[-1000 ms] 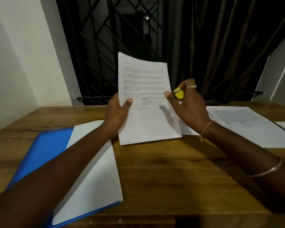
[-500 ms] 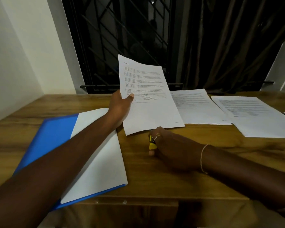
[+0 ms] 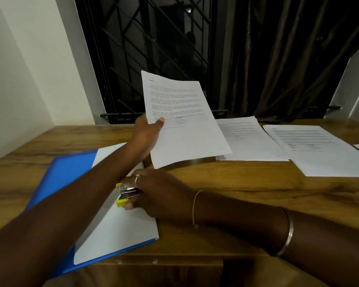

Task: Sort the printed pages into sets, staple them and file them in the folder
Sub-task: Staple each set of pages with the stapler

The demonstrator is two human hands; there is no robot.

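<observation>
A wooden counter (image 3: 236, 204) below a barred window carries the work: an open blue folder (image 3: 66, 175) at its left with a white sheet (image 3: 116, 230) lying in it, and loose pages (image 3: 245, 139) laid out in separate lots to the right, well apart from the folder. Above the counter's middle, the left hand (image 3: 147, 131) holds a set of printed pages (image 3: 184, 121) tilted up, thumb on the front and fingers behind, pinching its left edge. The right hand (image 3: 160, 193), which a second ago was up at that set's right edge, has dropped and slid left under the left forearm. It now rests on the folder's white sheet, fingers curled round a small yellow stapler (image 3: 126, 193). The two hands are apart, one raised and one down. The stapler's move away from the paper suggests this set is fastened, though no staple can be made out. If so, the next step is likely to be parking the stapler and laying the set into the folder, which the stapler and right hand currently occupy. The lots on the right appear to await their turn.
</observation>
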